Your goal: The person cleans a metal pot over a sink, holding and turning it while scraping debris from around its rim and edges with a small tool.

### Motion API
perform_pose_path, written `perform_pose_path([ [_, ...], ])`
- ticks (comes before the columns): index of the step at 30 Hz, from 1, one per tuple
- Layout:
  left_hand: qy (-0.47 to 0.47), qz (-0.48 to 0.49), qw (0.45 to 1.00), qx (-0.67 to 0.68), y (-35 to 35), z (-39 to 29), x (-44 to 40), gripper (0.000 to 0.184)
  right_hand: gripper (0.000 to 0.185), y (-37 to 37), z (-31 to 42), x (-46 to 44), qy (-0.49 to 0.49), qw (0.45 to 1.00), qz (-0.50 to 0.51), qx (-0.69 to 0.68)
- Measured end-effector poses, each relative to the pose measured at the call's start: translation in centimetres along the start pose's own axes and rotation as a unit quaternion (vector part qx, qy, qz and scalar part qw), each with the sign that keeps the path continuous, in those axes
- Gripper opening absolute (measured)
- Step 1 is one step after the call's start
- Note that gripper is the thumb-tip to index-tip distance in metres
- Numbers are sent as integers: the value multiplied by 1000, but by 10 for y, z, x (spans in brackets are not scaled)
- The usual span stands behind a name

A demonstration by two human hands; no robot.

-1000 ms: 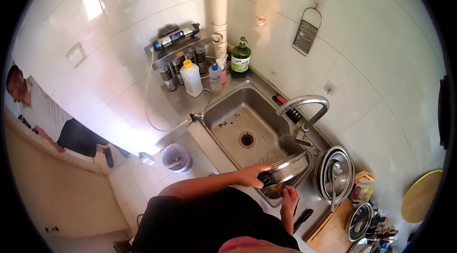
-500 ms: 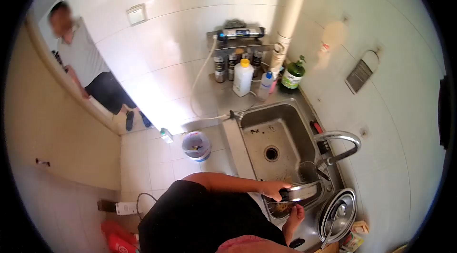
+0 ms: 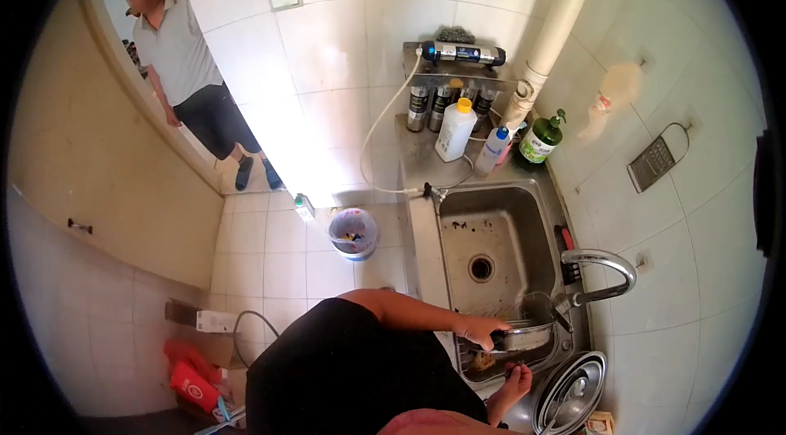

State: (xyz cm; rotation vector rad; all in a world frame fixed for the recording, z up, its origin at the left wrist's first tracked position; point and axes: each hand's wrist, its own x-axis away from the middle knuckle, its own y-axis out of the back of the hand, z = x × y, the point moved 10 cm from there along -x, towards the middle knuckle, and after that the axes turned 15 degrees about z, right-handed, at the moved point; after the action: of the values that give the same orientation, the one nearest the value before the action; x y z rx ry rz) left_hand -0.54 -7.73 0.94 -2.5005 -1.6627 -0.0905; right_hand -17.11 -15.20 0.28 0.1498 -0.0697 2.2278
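Observation:
My left hand is closed around the black handle of a shiny metal pan, which is tilted over the near end of the steel sink. Only the pan's side shows, so its inside is hidden. Just below the pan, my right hand has its fingers pinched together. Something small and dark seems to be between them, too small to name. Brownish scraps lie in the small basin beneath the pan. A curved faucet stands at the sink's wall side.
Nested metal bowls sit beside my right hand. Along the far counter stand a white bottle with a yellow cap, a clear bottle and a green pump bottle. A lined bin is on the floor. A person stands in the doorway.
The camera view has shifted, moving most of the scene rightward. My right hand has dropped slightly away from the pan, while my left hand keeps its hold on the handle.

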Motion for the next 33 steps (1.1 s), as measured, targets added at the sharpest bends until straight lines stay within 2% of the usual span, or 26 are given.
perform_pose_path([
  [3, -2, -31, 999, -35, 4, 2, 2, 85, 8, -4, 3, 2, -8, 1000, -3, 16],
  [6, -4, 11, 1000, 20, -2, -7, 5, 86, 8, -8, 9, 0, 11, 1000, 10, 10],
  [9, 3, 25, 998, 50, -2, -8, 9, 86, 9, -8, 14, -6, 18, 998, 17, 63],
  [12, 12, -25, 1000, 3, 3, 4, 9, 87, 10, -9, 11, -7, 16, 999, 11, 49],
  [18, 40, -9, 998, 46, -4, -14, 24, 88, 10, -21, 14, -7, 3, 999, 25, 46],
  [21, 1, 3, 998, 55, -4, 6, 7, 89, 11, -26, 14, -7, 7, 999, 40, 23],
  [27, 2, 7, 999, 33, -5, 16, 0, 88, 13, -17, 13, -7, 39, 996, 34, 68],
  [30, -16, 30, 998, 60, -9, 17, -4, 88, 15, -15, 17, -4, 20, 998, 9, 57],
  [33, -67, -80, 993, 46, 3, 19, -2, 61, 18, -11, 22, -1, 35, 998, -19, 58],
])
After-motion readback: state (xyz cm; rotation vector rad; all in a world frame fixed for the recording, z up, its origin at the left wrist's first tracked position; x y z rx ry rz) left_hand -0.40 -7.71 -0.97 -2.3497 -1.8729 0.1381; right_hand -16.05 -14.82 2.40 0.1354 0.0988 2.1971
